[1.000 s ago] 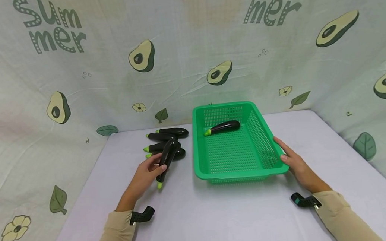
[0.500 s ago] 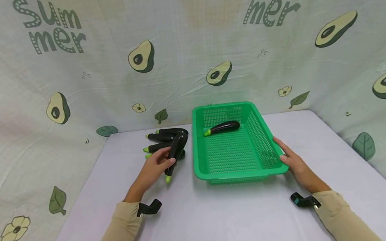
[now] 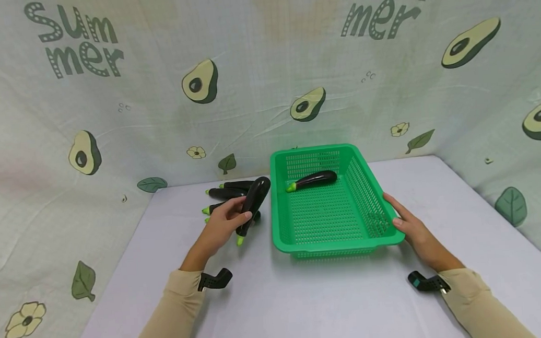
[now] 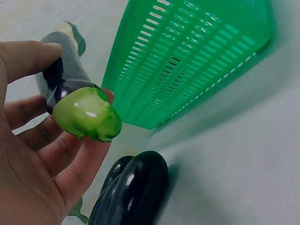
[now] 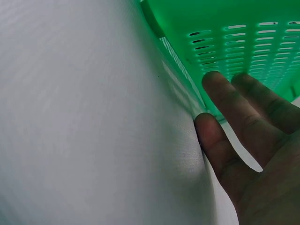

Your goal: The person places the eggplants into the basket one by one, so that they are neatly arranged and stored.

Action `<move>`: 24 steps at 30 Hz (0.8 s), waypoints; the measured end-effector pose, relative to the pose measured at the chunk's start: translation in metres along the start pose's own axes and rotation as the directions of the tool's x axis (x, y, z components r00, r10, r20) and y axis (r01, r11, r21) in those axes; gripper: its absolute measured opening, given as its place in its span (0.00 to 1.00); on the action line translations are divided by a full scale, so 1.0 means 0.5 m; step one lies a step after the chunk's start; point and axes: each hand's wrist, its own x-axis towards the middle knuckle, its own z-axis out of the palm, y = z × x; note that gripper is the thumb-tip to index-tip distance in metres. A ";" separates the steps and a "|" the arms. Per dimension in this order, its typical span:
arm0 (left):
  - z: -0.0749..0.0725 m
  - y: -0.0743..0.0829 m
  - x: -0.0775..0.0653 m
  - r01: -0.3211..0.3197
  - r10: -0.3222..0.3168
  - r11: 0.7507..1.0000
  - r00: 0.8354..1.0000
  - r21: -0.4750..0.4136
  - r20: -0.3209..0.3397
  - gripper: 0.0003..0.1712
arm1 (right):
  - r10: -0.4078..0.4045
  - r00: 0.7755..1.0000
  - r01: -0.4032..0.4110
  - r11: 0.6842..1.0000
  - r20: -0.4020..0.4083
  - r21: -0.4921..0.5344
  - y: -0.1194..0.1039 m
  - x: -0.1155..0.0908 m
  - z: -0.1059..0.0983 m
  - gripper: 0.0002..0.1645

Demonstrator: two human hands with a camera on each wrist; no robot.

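Note:
A dark eggplant with a green stem end is in my left hand, held between thumb and fingers above the table. In the left wrist view, its green cap points toward the camera. Several more eggplants lie behind and partly under that hand. The green basket stands to the right, with one eggplant lying in it near the back. My right hand rests against the basket's right side, thumb at the rim; in the right wrist view its fairly straight fingers touch the outer wall.
A white cloth covers the table. Behind it hangs a curtain printed with avocados and leaves. Black wrist cameras sit on both sleeves, one at the left wrist and one at the right wrist.
My left hand has carried its eggplant to the right and away from me, up close to the basket's left rim. The right hand and the basket have stayed in place.

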 end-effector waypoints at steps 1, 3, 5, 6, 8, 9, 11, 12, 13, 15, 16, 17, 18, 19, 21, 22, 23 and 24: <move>0.000 0.000 0.002 0.002 -0.002 1.000 1.000 0.001 0.000 0.31 | -0.003 1.000 0.003 1.000 -0.001 0.002 -0.001 0.000 0.000 0.36; 0.001 0.003 0.006 0.006 -0.006 1.000 1.000 0.001 0.000 0.32 | -0.008 1.000 0.008 1.000 -0.004 -0.002 -0.002 0.000 0.000 0.36; 0.002 0.006 0.009 0.007 -0.007 1.000 1.000 0.003 -0.003 0.32 | -0.005 1.000 0.005 1.000 -0.004 -0.006 -0.002 -0.001 0.000 0.36; 0.002 0.007 0.011 0.004 -0.004 1.000 1.000 0.004 -0.003 0.32 | -0.003 1.000 0.003 1.000 -0.004 -0.009 -0.002 -0.001 0.000 0.36; 0.003 0.011 0.013 -0.001 0.001 1.000 1.000 0.007 -0.003 0.32 | 0.004 1.000 -0.004 1.000 -0.004 -0.013 -0.001 -0.001 0.000 0.36; 0.003 0.013 0.013 -0.002 0.002 1.000 1.000 0.006 -0.005 0.31 | 0.007 1.000 -0.007 1.000 -0.004 -0.015 -0.001 -0.001 0.000 0.36; 0.005 0.013 0.017 -0.006 0.006 1.000 1.000 0.007 -0.005 0.31 | 0.012 1.000 -0.012 1.000 -0.004 -0.022 0.001 -0.001 0.000 0.36; 0.005 0.013 0.018 -0.009 0.009 1.000 1.000 0.009 -0.004 0.31 | 0.012 1.000 -0.012 1.000 -0.006 -0.025 0.002 -0.001 0.000 0.36; 0.006 0.013 0.020 -0.007 0.007 1.000 1.000 0.010 -0.006 0.31 | 0.012 1.000 -0.012 1.000 -0.006 -0.028 0.002 -0.001 0.000 0.36; 0.010 0.023 0.021 -0.001 0.001 1.000 1.000 0.010 -0.007 0.30 | 0.008 1.000 -0.008 0.999 -0.007 -0.034 0.001 -0.002 0.000 0.36; 0.011 0.024 0.023 -0.002 0.002 1.000 1.000 0.012 -0.006 0.30 | 0.008 1.000 -0.009 0.999 -0.007 -0.037 0.001 -0.002 0.000 0.36; 0.012 0.027 0.024 0.001 0.000 1.000 1.000 0.011 -0.007 0.30 | 0.009 1.000 -0.009 0.999 -0.008 -0.039 0.001 -0.002 0.000 0.35; 0.013 0.028 0.026 0.000 0.000 1.000 1.000 0.009 -0.006 0.30 | 0.009 1.000 -0.010 0.999 -0.009 -0.038 0.001 -0.002 0.000 0.35; 0.015 0.029 0.028 0.001 -0.001 1.000 1.000 0.007 -0.007 0.30 | 0.008 1.000 -0.008 0.999 -0.010 -0.037 0.001 -0.002 0.000 0.35; 0.018 0.031 0.033 -0.002 0.002 1.000 1.000 0.004 -0.007 0.31 | 0.008 1.000 -0.008 0.999 -0.009 -0.031 0.002 -0.001 0.001 0.36; 0.018 0.023 0.039 -0.012 0.012 1.000 1.000 -0.001 -0.005 0.31 | 0.007 1.000 -0.007 0.999 -0.009 -0.033 0.003 -0.001 0.000 0.36; 0.019 0.025 0.043 -0.015 0.015 1.000 1.000 -0.003 -0.003 0.31 | 0.005 1.000 -0.005 1.000 -0.008 -0.031 0.003 0.000 -0.001 0.36; 0.020 0.026 0.047 -0.022 0.022 1.000 1.000 -0.005 -0.002 0.30 | 0.001 1.000 -0.001 1.000 -0.007 -0.030 0.003 0.000 -0.001 0.36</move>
